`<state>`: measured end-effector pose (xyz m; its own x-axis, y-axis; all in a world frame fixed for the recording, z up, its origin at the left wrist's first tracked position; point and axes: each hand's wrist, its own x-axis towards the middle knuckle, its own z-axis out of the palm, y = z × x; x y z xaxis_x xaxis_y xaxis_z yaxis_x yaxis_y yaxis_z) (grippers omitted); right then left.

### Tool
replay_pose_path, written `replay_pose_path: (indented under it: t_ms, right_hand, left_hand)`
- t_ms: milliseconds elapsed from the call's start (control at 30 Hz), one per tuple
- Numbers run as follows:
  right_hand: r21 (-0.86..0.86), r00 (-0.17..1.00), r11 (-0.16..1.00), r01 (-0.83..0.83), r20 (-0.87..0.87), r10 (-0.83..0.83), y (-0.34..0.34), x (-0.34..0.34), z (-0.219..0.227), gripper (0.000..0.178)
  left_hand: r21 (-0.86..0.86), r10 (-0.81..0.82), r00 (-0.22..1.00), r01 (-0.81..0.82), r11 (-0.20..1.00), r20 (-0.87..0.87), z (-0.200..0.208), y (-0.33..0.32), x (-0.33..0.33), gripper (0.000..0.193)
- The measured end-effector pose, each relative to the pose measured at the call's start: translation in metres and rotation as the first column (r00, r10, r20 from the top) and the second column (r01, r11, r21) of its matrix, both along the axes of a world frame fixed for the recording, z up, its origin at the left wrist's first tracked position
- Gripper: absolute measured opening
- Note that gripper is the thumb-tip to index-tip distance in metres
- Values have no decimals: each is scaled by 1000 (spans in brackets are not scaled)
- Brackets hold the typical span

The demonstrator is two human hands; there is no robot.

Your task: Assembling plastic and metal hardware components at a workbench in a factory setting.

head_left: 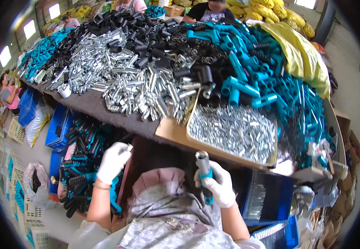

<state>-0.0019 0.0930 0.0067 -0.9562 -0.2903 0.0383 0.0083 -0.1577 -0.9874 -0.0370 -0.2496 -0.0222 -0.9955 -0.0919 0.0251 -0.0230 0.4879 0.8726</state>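
Note:
My left hand (113, 162), in a white glove, pinches a small shiny metal piece (129, 147) at its fingertips, beside a bin of teal-and-black handles (82, 155). My right hand (220, 186), also gloved, is wrapped round a handle with a metal tube (202, 159) on its upper end. That handle is teal and black and stands nearly upright, with the tube's open mouth at the top. In front of my hands a shallow tray (213, 145) holds many small metal pieces. Left of it lies a heap of silver metal tubes (151, 93) on the table.
Teal plastic sleeves (246, 87) and black ones (142, 33) are piled on the table. A yellow sack (300, 54) lies at the far right. Blue bins (271, 191) stand by my right arm. Several people sit round the table, among them a person in black (211, 12).

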Motion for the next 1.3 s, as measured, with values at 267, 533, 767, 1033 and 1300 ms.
replay_pose_path:
  t_ms: [267, 533, 767, 1033, 1300]
  right_hand:
    - [491, 864, 851, 186, -493, 96, -16, 21, 15, 54]
    - [593, 850, 712, 376, -528, -9, -18, 16, 16, 55]
    - [563, 841, 697, 443, -530, -107, -13, 2, 15, 55]
    - [-55, 959, 966, -252, 118, 257, -2, -14, 13, 56]
    - [187, 999, 981, -43, 10, 42, -8, -7, 6, 40]
  left_hand:
    - [729, -74, 930, 331, 599, -361, 88, 93, 48, 35]
    - [886, -116, 966, 259, 385, -232, 48, 147, 16, 37]
    - [815, -221, 953, 292, 501, -206, 51, 150, -14, 38]
    - [755, -411, 841, 515, 406, -352, 57, 140, -27, 48]
    - [363, -703, 694, 702, 613, -154, 108, 104, -47, 56]
